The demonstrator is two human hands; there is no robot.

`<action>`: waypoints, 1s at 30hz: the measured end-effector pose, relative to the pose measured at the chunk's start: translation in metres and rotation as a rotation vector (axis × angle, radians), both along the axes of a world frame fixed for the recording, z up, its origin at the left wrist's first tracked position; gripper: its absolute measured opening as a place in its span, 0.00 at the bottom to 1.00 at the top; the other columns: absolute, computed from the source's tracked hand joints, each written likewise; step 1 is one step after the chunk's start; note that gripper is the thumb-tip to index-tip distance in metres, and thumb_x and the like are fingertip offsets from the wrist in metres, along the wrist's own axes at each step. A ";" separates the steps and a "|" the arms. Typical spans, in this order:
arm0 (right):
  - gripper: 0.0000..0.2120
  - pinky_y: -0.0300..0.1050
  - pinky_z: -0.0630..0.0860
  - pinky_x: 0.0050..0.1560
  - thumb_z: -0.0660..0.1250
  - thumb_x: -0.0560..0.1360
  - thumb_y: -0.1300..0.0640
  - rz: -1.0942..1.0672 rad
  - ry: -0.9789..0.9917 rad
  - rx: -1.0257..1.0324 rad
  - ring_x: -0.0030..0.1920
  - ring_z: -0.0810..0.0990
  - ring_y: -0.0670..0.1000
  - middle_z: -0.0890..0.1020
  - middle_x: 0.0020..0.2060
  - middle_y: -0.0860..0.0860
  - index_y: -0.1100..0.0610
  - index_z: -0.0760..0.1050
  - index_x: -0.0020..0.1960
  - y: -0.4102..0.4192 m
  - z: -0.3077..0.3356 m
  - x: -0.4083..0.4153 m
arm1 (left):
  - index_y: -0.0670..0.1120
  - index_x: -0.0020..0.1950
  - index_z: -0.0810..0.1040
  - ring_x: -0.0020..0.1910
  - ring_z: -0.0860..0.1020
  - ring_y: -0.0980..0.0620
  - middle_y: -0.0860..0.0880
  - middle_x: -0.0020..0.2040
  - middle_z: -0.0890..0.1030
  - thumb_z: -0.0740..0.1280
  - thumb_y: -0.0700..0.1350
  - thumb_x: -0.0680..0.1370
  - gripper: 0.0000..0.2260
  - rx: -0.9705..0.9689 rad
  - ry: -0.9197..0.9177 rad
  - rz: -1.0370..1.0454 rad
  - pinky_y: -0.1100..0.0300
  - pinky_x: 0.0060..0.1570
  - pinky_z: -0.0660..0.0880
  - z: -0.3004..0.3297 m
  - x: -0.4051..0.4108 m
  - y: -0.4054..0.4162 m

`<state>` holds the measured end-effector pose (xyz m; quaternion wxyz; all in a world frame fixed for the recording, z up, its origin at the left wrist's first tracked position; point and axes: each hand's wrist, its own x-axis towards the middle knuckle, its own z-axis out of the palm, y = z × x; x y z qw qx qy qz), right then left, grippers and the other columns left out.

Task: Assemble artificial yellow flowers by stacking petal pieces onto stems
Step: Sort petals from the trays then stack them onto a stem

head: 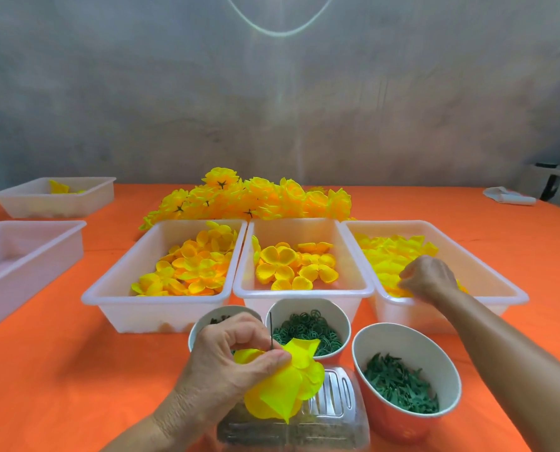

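Observation:
My left hand (229, 357) pinches a thin dark stem (271, 331) with yellow petal pieces (285, 383) stacked on it, held above a clear plastic box (334, 419). My right hand (427, 277) reaches into the right white tray (513, 291) and its curled fingers pinch at the yellow petals (389, 256) lying there. The middle tray (304, 293) and the left tray (109, 298) of the row hold more yellow petal pieces. A heap of finished yellow flowers (252, 199) lies behind the trays.
Three paper cups stand in front of the trays: one with green rings (308, 331), one with green leaf pieces (402, 386), one with dark parts (220, 319) partly behind my left hand. Two more white trays (27, 252) (53, 197) sit at the far left on the orange table.

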<state>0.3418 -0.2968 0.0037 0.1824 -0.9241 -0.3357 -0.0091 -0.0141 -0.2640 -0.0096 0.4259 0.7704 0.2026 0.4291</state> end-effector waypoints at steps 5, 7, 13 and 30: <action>0.23 0.44 0.71 0.57 0.74 0.68 0.59 0.078 -0.021 -0.129 0.63 0.75 0.56 0.76 0.63 0.55 0.52 0.77 0.62 0.003 0.001 0.003 | 0.50 0.31 0.81 0.36 0.79 0.58 0.51 0.36 0.80 0.75 0.55 0.61 0.09 -0.017 -0.003 0.011 0.65 0.39 0.75 0.000 0.001 -0.001; 0.24 0.43 0.71 0.57 0.72 0.68 0.59 0.112 -0.030 -0.220 0.63 0.74 0.55 0.76 0.64 0.54 0.51 0.75 0.64 0.006 0.001 0.004 | 0.50 0.31 0.81 0.36 0.78 0.58 0.51 0.35 0.80 0.77 0.52 0.62 0.08 -0.016 0.004 0.017 0.65 0.39 0.75 0.001 0.001 -0.002; 0.07 0.43 0.71 0.46 0.66 0.73 0.62 0.035 -0.068 -0.049 0.55 0.79 0.60 0.81 0.53 0.59 0.57 0.81 0.49 0.011 -0.003 0.003 | 0.50 0.33 0.82 0.37 0.79 0.58 0.51 0.36 0.80 0.76 0.53 0.62 0.08 -0.020 -0.007 0.019 0.64 0.40 0.76 0.000 0.001 -0.003; 0.10 0.33 0.75 0.26 0.66 0.72 0.68 0.247 0.924 1.038 0.27 0.80 0.41 0.82 0.26 0.44 0.54 0.75 0.39 -0.018 0.056 -0.053 | 0.46 0.30 0.81 0.35 0.79 0.59 0.52 0.34 0.80 0.76 0.49 0.61 0.08 -0.076 -0.029 0.007 0.67 0.38 0.75 0.002 0.001 -0.003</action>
